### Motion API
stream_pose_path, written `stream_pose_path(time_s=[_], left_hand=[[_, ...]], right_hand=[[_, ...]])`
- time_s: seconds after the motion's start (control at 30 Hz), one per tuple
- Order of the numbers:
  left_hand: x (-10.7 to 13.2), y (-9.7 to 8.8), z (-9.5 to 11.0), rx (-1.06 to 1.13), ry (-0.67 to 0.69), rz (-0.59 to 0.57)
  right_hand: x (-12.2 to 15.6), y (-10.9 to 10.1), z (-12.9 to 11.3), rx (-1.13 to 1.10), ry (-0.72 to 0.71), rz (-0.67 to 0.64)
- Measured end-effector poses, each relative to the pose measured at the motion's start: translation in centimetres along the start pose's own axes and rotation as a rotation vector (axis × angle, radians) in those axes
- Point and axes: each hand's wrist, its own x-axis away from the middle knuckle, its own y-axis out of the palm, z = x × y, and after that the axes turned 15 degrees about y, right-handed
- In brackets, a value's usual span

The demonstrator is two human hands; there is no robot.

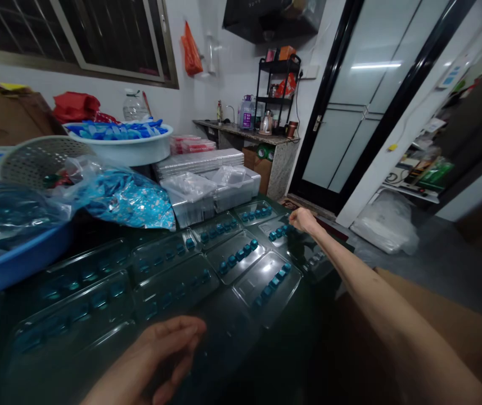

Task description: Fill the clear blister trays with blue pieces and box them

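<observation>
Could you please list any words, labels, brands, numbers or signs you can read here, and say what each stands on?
No text can be read for certain.
Purple label on the large bottle by the sink: pale marks, too small and blurred.
Black hood: faint marks, too small.
Clear trays and blue pieces: no writing that I can make out.

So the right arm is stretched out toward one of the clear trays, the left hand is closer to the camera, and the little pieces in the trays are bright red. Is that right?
Not quite: the head view shows the little pieces are blue-green, not bright red. The right hand is stretched toward a clear tray, and the left hand is closer to the camera.
</observation>
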Motion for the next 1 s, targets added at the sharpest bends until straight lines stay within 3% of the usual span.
stream_pose_path(time_s=[0.23,0.4,0.6,0.7,0.77,0.83,0.9,1.0], left_hand=[[0.5,1.2,0.6,0.038,0.013,-0.005],[-0.4,0.3,0.3,0.090,-0.013,-0.038],[-2.2,-0.8,0.0,0.543,0.030,-0.173],[-2.6,-1.3,0.7,0.711,0.090,-0.199],[-2.4,-1.3,1.3,0.790,0.127,-0.205],[-1.8,-1.2,1.7,0.855,0.162,-0.233],[-1.0,-1.2,1.7,0.902,0.180,-0.274],[0.7,-1.5,1.6,0.928,0.203,-0.273]], right_hand=[[0.4,0.8,0.2,0.000,-0.036,0.034],[2.2,0.9,-0.3,-0.016,-0.040,0.121],[6.1,-2.5,-1.6,-0.166,-0.100,0.246],[12.4,-3.9,-4.3,-0.319,-0.218,0.341],[19.2,-4.1,-6.6,-0.628,-0.458,0.263],[26.3,-3.5,-9.4,-0.741,-0.611,0.135],[31.7,-2.3,-12.1,-0.831,-0.649,0.124],[35.5,-1.0,-15.0,-0.972,-0.551,0.106]])
